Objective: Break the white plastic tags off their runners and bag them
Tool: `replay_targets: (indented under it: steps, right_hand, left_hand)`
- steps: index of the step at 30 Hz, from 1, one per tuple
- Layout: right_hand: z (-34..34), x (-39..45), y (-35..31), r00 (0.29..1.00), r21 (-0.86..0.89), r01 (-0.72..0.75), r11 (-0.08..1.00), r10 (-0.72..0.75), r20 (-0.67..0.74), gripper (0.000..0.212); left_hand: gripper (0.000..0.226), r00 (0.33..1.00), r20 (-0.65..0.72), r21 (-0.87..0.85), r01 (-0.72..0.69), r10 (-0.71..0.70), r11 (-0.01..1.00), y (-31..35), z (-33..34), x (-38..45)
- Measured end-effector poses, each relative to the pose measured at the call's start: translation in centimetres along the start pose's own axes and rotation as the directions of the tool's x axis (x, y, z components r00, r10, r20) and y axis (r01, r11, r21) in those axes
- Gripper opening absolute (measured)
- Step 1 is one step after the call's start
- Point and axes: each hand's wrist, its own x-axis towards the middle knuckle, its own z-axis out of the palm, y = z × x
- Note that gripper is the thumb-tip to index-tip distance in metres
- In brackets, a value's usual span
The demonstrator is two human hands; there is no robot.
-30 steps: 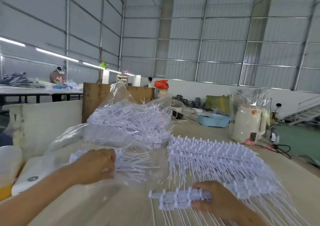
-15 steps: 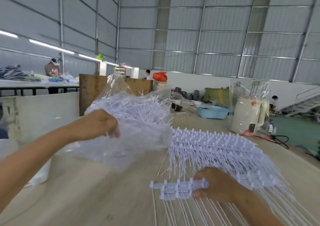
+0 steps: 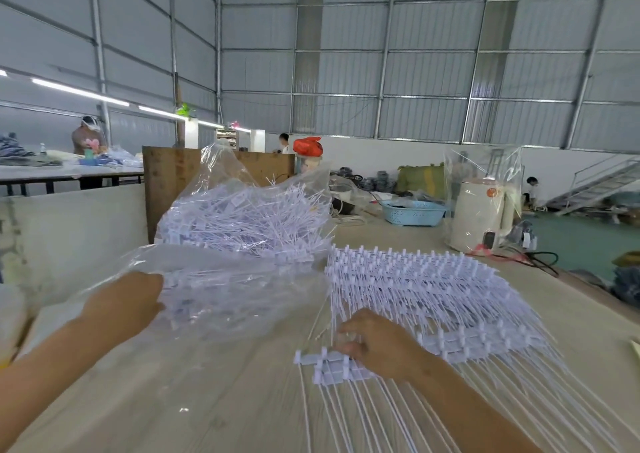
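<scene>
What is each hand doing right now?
Left hand: on the clear plastic bag; grip cannot be told.
Right hand: fingers curled on a white tag runner.

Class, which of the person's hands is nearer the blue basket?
Right. The right hand rests on the tags, below the blue basket; the left hand touches the bag, farther away at the left.

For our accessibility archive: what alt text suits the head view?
A person's left hand rests on a clear bag full of white tags, while the right hand presses a runner strip at the edge of a tag pile on a wooden table.
</scene>
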Motion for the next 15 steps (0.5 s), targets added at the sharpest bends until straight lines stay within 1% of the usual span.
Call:
replay_targets:
  steps: [2,3,4,5,6,7,8,9,10,11,12,13,15]
  right_hand:
    - [-0.4,-0.9,1.6,0.997,0.032,0.007,0.999,-0.005,-0.072,0.034]
    - [-0.6,-1.4,2.6,0.994,0.055,0.0,0.998,0.006,-0.107,0.032]
    - [-0.9,-1.9,3.4,0.993,0.095,-0.015,0.995,0.026,-0.119,0.03]
    - [-1.1,-2.5,4.0,0.993,0.139,-0.031,0.99,0.046,-0.106,0.028]
    - [-1.3,-2.9,4.3,0.995,0.171,-0.039,0.984,0.054,-0.082,0.027]
    - [-1.3,-3.2,4.4,0.997,0.18,-0.035,0.983,0.047,-0.063,0.03]
    - [-1.4,-3.4,4.3,0.998,0.167,-0.024,0.986,0.033,-0.056,0.034]
    - [-1.3,-3.5,4.1,0.998,0.146,-0.01,0.989,0.019,-0.057,0.04]
    - [-1.2,-3.6,3.8,0.998,0.12,-0.002,0.993,0.009,-0.063,0.045]
    - [-1.1,-3.6,3.5,0.998,0.092,0.002,0.996,0.004,-0.066,0.049]
    - [-1.0,-3.7,3.3,0.998,0.062,-0.005,0.998,0.008,-0.061,0.051]
    - [-1.0,-3.8,3.2,0.998,0.039,-0.014,0.999,0.016,-0.055,0.05]
    - [-1.1,-3.9,3.5,0.999,0.044,-0.021,0.999,0.023,-0.043,0.045]
  left_hand:
    - [0.034,1.0,0.026,0.002,0.01,-0.01,1.0,1.8,-0.9,-0.7]
    - [0.032,0.997,-0.065,-0.012,-0.047,0.046,0.999,3.1,-1.6,-1.4]
    - [0.026,0.939,-0.299,-0.097,-0.205,0.168,0.974,4.6,-1.7,-2.2]
    - [0.021,0.834,-0.495,-0.211,-0.39,0.246,0.896,6.7,-2.4,-3.3]
    - [0.018,0.715,-0.627,-0.292,-0.585,0.31,0.757,8.8,-3.1,-4.4]
    - [0.019,0.664,-0.637,-0.347,-0.7,0.39,0.624,10.9,-3.8,-5.3]
    - [0.02,0.684,-0.555,-0.433,-0.723,0.473,0.538,12.5,-3.9,-5.5]
    - [0.02,0.748,-0.413,-0.544,-0.66,0.52,0.518,14.0,-3.8,-5.4]
    - [0.021,0.797,-0.253,-0.593,-0.576,0.549,0.563,15.4,-3.1,-4.9]
    - [0.021,0.837,-0.093,-0.577,-0.486,0.538,0.657,16.5,-2.3,-4.2]
    - [0.02,0.862,0.039,-0.529,-0.411,0.505,0.743,17.3,-1.6,-3.4]
    - [0.018,0.867,0.148,-0.478,-0.359,0.477,0.801,17.7,-1.1,-2.7]
    - [0.016,0.859,0.242,-0.47,-0.303,0.451,0.829,17.7,0.1,-1.3]
